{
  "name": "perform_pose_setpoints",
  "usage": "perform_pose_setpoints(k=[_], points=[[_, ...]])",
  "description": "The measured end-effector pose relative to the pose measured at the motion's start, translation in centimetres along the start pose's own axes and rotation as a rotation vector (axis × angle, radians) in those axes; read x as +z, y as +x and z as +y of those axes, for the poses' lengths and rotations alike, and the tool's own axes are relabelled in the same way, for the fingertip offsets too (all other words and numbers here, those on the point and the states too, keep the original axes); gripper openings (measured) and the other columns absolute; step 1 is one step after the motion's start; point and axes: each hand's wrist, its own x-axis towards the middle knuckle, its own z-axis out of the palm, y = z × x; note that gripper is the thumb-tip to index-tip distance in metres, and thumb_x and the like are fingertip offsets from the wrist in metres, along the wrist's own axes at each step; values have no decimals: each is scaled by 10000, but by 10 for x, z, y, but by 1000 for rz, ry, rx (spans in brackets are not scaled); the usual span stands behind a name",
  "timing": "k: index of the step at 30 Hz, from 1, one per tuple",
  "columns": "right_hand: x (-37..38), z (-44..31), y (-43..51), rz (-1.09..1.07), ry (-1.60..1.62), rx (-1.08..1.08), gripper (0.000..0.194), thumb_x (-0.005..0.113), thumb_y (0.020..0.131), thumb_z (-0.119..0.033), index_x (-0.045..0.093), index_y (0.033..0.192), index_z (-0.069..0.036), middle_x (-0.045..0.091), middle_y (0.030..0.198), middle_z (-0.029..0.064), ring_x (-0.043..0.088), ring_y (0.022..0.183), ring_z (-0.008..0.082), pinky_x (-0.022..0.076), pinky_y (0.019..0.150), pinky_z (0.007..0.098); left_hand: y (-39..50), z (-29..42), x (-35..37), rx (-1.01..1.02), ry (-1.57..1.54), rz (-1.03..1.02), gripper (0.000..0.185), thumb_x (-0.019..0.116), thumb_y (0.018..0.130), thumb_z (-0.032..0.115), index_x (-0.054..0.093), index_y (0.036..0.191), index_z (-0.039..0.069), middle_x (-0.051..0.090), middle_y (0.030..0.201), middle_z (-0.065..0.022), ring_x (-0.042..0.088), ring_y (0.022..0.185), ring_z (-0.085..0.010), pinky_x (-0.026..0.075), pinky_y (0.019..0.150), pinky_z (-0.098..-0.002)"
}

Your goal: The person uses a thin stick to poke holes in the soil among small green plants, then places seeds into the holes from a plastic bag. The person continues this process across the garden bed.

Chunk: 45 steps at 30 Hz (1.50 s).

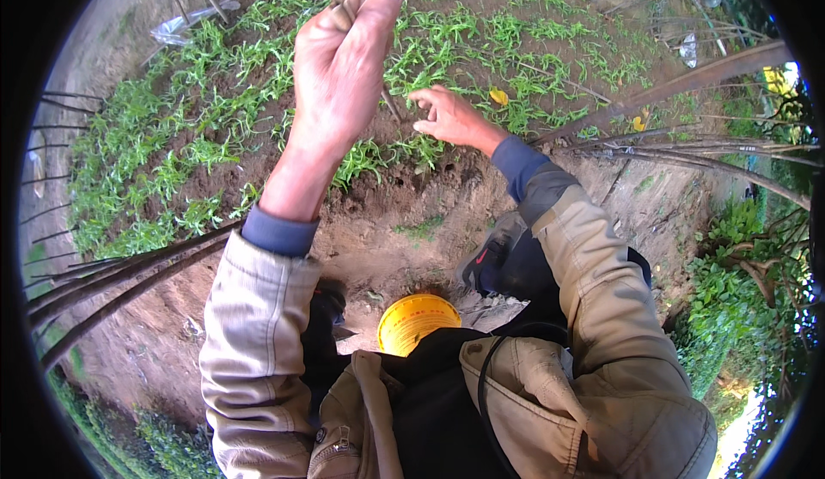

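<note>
My left hand [338,73] is raised over the near edge of a planted bed, its fist closed around a wooden stick [391,104]. The stick shows below the fist and slants down to the soil; its middle is hidden by the hand. To the right and lower, my right hand [454,118] reaches over the bed with fingers apart and slightly curled. I see nothing held in it. Leafy green seedlings [213,99] grow in rows across the brown soil around both hands.
A yellow plastic bucket [419,318] with writing stands by my feet, partly hidden by my jacket. Long thin poles lean in from the left [129,273] and right [696,150]. Plastic film [187,25] lies at the bed's far left. Shrubs [728,298] grow at right.
</note>
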Motion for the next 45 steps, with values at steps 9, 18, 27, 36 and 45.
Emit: perform_pose_setpoints(k=[9, 18, 27, 36, 45], points=[[-46, -48, 23, 228, -90, -320, 280, 740, 911, -315, 750, 980, -43, 694, 756, 124, 679, 691, 280, 545, 683, 429, 14, -11, 40, -85, -28, -189, 392, 574, 1084, 210, 503, 709, 123, 435, 638, 102, 326, 590, -9, 257, 513, -232], [-33, -36, 18, 201, -183, -259, 277, 669, 954, -257, 730, 882, 3, 678, 728, 148, 653, 632, 295, 552, 665, 453, 9, -22, 51, -38, 176, -119, 479, 622, 1057, 287, 432, 653, 113, 381, 599, 104, 306, 589, -32, 284, 519, -267], [18, 6, 42, 62, -161, -293, 301, 680, 947, -262, 705, 832, 15, 689, 749, 185, 670, 642, 338, 547, 646, 477, -15, -50, 28, -124, 158, -146, 483, 595, 1070, 249, 395, 647, 128, 376, 623, 103, 304, 605, -25, 270, 525, -250], [-5, 18, 49, -29, -30, 103, 303, 625, 996, -308, 733, 1004, -25, 729, 920, 177, 705, 859, 326, 551, 849, 467, 49, -96, 63, -346, 304, -236, 397, 596, 1042, 406, 600, 794, 96, 441, 642, 49, 395, 591, -85, 334, 557, -300], [-8, -24, 55, -47, -249, -11, 295, 635, 961, -285, 742, 962, -10, 719, 896, 158, 702, 823, 305, 568, 818, 455, 36, -72, 8, -336, 75, -115, 403, 607, 1050, 345, 578, 708, 132, 486, 634, 54, 413, 602, -65, 369, 580, -263]])
